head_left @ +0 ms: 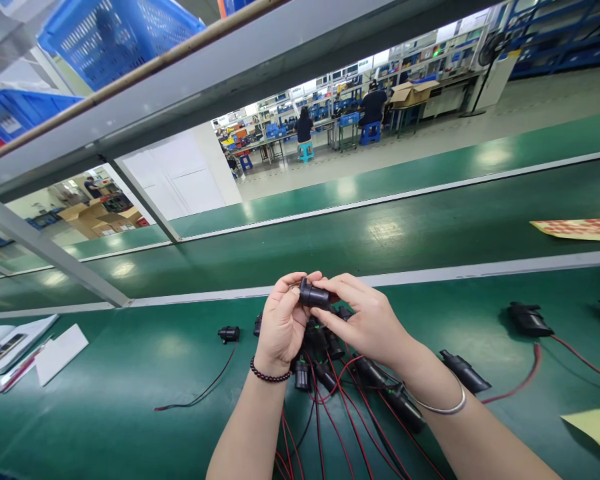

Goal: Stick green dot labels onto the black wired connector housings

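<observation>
A black cylindrical part is held up between both hands over the green bench. My left hand grips its left end, fingers and thumb closed round it. The thumb and fingers of my right hand pinch its right end. Beneath the hands lies a pile of similar black parts, partly hidden by them, with red and black wires running toward the front edge. A single black part with its own wire lies left of the pile.
More black parts lie at the right, near a yellow sheet. A notebook and white card are at the left. Behind runs a green strip under a shelf with blue baskets. People sit far off.
</observation>
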### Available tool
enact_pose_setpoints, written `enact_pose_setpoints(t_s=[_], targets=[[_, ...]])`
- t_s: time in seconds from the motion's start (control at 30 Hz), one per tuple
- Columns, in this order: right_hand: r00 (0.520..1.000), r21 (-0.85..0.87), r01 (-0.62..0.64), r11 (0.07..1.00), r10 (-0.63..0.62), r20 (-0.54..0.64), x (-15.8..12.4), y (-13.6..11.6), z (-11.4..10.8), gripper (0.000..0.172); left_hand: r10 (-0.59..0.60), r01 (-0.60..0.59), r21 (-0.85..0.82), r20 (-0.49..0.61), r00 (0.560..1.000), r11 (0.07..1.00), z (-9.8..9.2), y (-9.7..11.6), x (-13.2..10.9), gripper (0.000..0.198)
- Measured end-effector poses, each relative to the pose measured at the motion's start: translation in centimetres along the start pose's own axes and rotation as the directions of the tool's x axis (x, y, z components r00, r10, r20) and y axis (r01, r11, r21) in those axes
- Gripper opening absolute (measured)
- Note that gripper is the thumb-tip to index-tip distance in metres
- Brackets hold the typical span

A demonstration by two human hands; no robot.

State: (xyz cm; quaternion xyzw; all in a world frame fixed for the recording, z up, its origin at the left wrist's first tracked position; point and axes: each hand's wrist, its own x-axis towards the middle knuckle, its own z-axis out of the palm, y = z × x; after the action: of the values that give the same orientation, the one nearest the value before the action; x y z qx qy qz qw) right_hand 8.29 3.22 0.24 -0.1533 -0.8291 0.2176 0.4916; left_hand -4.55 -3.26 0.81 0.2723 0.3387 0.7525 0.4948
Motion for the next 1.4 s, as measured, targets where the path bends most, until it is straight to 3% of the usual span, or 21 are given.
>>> enact_pose_setpoints(t_s=[0.63, 0.8, 0.93, 1.03, 1.1, 1.27, 1.4], targets=[[0.999, 0.049, -0.047, 0.998, 0.047, -0.005, 0.1, 0.5, 0.1, 0.021, 0.004, -0.002, -0.029, 0.063, 0.998, 1.000, 0.1, -0.1, -0.4, 0.026], [0.994, 0.199, -0.076, 0.977, 0.091, -0.066, -0.2, 1.1, 1.2, 0.026, 0.107, -0.110, 0.040, 0.081, 0.991, 0.993, 0.3, -1.0, -0.6, 0.043], [0.994, 0.231, -0.088, 0.969, 0.100, -0.041, -0.1, 1.2, 1.0, 0.027, 0.203, -0.218, 0.164, 0.104, 0.974, 0.962, 0.2, -1.4, -0.8, 0.039], [0.997, 0.175, -0.059, 0.983, 0.067, -0.037, 0.2, 0.6, 0.2, 0.029, 0.291, -0.310, 0.302, 0.110, 0.951, 0.901, 0.0, -1.3, -0.9, 0.036], [0.996, 0.229, -0.076, 0.971, 0.085, -0.033, 0.2, 0.1, -0.4, 0.029, 0.350, -0.368, 0.395, 0.120, 0.929, 0.842, -0.2, -1.2, -1.0, 0.036], [0.979, 0.447, -0.179, 0.876, 0.206, -0.011, -0.1, -0.8, -0.8, 0.012, 0.422, -0.454, 0.509, 0.185, 0.888, 0.731, -0.4, -1.2, -1.3, 0.036], [0.957, 0.574, -0.253, 0.779, 0.290, 0.027, -0.1, -0.7, -0.7, 0.017, 0.423, -0.465, 0.499, 0.203, 0.883, 0.732, -0.3, -1.3, -1.5, 0.034]])
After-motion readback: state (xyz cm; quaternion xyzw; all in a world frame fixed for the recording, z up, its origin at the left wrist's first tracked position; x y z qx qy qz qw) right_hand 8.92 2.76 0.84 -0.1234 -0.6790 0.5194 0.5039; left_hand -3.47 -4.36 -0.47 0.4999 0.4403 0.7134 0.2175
